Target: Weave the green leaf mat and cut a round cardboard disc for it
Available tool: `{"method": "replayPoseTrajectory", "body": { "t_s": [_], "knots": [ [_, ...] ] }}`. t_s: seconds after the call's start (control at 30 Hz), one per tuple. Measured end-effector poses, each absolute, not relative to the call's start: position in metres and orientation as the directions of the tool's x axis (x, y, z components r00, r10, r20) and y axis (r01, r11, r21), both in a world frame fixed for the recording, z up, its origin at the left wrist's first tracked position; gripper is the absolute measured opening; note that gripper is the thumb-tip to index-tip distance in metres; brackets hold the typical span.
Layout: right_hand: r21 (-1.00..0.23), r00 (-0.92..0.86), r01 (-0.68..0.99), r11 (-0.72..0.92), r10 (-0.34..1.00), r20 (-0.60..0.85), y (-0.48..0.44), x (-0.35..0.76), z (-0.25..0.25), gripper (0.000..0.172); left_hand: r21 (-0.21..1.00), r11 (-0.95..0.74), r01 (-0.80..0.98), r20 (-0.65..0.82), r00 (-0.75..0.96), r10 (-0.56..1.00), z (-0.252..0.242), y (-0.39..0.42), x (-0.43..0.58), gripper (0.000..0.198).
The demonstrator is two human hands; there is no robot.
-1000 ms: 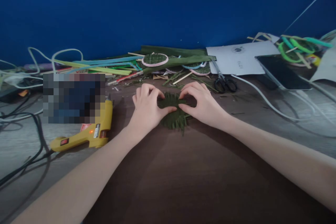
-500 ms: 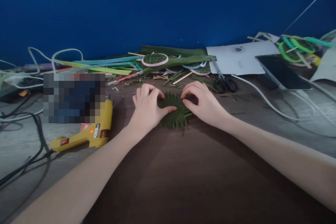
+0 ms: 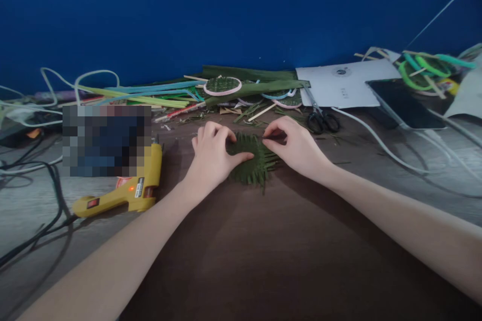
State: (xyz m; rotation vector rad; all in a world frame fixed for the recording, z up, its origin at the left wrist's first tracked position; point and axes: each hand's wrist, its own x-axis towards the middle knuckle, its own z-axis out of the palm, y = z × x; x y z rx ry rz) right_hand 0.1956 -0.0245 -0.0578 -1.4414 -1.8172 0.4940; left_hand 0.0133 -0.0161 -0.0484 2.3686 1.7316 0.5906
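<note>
A small woven mat of dark green leaf strips (image 3: 250,159) lies on the brown table (image 3: 263,256), loose strip ends sticking out at its near and right edges. My left hand (image 3: 211,155) rests on its left side, thumb pressed across the weave and fingers curled over the far edge. My right hand (image 3: 293,145) sits at the mat's right side, thumb and fingers pinched on a strip at the far right corner.
A yellow glue gun (image 3: 126,188) lies to the left, cables beyond it. Along the blue wall are coloured straws (image 3: 150,95), leaf strips, round woven pieces (image 3: 222,84), black scissors (image 3: 320,118), white paper (image 3: 346,83), a dark phone (image 3: 404,103) and green bands (image 3: 425,65).
My right hand has slid a little right and back, off the middle of the mat, uncovering more of the strips on the right. My left hand has stayed put.
</note>
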Motion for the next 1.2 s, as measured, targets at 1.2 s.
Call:
{"method": "replayPoseTrajectory", "body": {
  "t_s": [1.2],
  "knots": [
    [-0.702,-0.066,0.655,0.278,0.947,0.313,-0.0245,0.1971,-0.0575,0.008,0.348,-0.27,0.898,0.252,0.187,0.949,-0.0482,-0.0168,0.0135,0.044]
  ]
}}
